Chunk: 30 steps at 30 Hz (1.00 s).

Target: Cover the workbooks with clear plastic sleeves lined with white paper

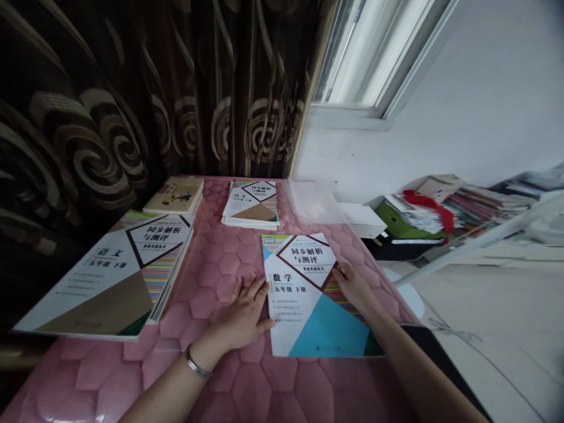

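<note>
A maths workbook [315, 299] with a white, blue and striped cover lies face up on the pink hexagon-patterned table cover [229, 255]. My left hand [247, 311] rests flat along its left side, fingers spread, with the thumb touching the cover's edge; a metal bangle circles that wrist. At the upper right edge of the workbook, my right hand [352, 286] is closed, with thumb and fingers at the edge. Further left lies a stack of Chinese workbooks [110, 276] with white and brown covers. A smaller stack of workbooks [251, 202] sits behind.
Behind the left stack are tan books [174, 195]. A translucent plastic sheet [312, 200] lies at the table's back right, near a white box [363, 219]. A dark patterned curtain [185, 88] hangs at the back. Piled papers and a red strip [429, 208] are off to the right.
</note>
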Motion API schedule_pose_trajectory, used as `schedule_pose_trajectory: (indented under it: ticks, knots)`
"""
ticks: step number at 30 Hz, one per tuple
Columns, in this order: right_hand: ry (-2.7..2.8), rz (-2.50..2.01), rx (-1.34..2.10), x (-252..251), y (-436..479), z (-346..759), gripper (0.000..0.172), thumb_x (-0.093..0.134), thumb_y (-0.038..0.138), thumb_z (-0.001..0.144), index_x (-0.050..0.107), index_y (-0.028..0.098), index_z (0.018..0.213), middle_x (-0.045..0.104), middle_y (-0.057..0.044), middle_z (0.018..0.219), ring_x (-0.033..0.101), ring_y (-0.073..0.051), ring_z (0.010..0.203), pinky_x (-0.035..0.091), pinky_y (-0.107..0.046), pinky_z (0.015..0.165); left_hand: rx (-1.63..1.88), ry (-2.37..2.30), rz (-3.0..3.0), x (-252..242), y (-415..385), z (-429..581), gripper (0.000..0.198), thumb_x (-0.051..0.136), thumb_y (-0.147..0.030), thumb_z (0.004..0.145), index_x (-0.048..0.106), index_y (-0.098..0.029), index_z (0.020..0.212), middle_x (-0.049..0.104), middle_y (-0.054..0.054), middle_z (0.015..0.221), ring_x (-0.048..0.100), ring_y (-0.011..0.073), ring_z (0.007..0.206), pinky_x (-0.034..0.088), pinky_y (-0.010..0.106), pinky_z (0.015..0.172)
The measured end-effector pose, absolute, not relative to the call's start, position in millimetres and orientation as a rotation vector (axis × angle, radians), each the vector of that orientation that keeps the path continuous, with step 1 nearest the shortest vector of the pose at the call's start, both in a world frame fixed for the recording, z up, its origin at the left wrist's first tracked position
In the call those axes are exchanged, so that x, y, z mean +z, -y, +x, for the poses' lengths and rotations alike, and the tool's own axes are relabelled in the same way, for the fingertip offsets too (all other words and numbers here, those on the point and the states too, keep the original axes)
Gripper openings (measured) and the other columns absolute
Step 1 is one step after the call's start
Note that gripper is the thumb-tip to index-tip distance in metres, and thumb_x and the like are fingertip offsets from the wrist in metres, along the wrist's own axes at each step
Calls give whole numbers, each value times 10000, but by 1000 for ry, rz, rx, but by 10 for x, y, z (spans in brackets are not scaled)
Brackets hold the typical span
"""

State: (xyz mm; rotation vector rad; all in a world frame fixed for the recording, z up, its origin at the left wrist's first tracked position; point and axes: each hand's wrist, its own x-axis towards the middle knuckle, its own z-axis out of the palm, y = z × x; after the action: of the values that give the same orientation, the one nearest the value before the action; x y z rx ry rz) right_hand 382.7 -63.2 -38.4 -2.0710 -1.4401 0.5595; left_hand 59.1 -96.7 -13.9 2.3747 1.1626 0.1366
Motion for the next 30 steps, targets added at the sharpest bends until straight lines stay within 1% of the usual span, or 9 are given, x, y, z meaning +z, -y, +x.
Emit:
schedule_pose_trajectory:
  ticks: [4, 8, 11, 14, 18, 22, 27, 30]
  knots:
    - [1448, -2120, 563, -389, 649, 3816, 278, 408, 363, 886, 587, 271, 1078, 697, -72, 1031, 642, -304, 1024, 475, -391, 847, 92, -1163, 2398, -117, 979, 584, 749, 432, -483, 915, 141, -169, 1530, 142, 128, 1607, 20, 272, 1483, 41, 528, 1196]
    - [1423, -2186, 576, -425, 628, 3823, 320, 402, 371, 904, 564, 233, 1143, 690, -108, 1062, 649, -313, 1004, 469, -395, 838, 6, -1188, 2397, -89, 984, 589, 756, 377, -498, 932, 87, -149, 1536, 63, 109, 1615, -46, 269, 1478, 48, 514, 1195]
    - [1436, -2195, 577, -451, 607, 3822, 331, 376, 356, 925, 523, 212, 1185, 669, -131, 1117, 638, -311, 1041, 458, -402, 868, -29, -1195, 2384, -63, 986, 600, 753, 330, -508, 945, 52, -135, 1538, 29, 98, 1614, -72, 259, 1476, 34, 501, 1198]
    - [1461, -2193, 586, -454, 595, 3808, 321, 346, 343, 946, 488, 212, 1203, 648, -135, 1157, 620, -296, 1088, 442, -395, 907, -37, -1204, 2370, -37, 991, 616, 755, 306, -518, 948, 52, -121, 1537, 30, 98, 1613, -74, 253, 1476, 17, 491, 1199]
    - [1461, -2236, 577, -429, 593, 3772, 310, 336, 347, 955, 485, 209, 1190, 657, -142, 1124, 626, -304, 1072, 436, -401, 912, -50, -1215, 2346, -9, 999, 630, 750, 308, -491, 944, 63, -97, 1534, 18, 103, 1612, -77, 265, 1475, 20, 493, 1197]
    - [1472, -2294, 537, -377, 602, 3716, 321, 329, 337, 961, 487, 195, 1201, 656, -151, 1124, 638, -304, 1043, 441, -388, 885, -46, -1213, 2337, 19, 1000, 637, 746, 313, -463, 938, 69, -84, 1532, 9, 111, 1608, -79, 261, 1474, 17, 499, 1196]
    - [1551, -2387, 514, -232, 632, 3591, 358, 248, 325, 989, 445, 171, 1245, 660, -136, 1090, 657, -285, 988, 447, -359, 814, -65, -1250, 2312, 23, 996, 649, 740, 332, -396, 923, 46, -86, 1531, -54, 105, 1604, -100, 236, 1470, 8, 474, 1200]
    - [1572, -2432, 502, -155, 644, 3530, 367, 225, 309, 995, 440, 153, 1248, 653, -141, 1112, 659, -283, 976, 444, -345, 777, -48, -1248, 2316, -18, 993, 640, 744, 340, -396, 921, 42, -93, 1532, -58, 106, 1603, -88, 232, 1472, 13, 470, 1202]
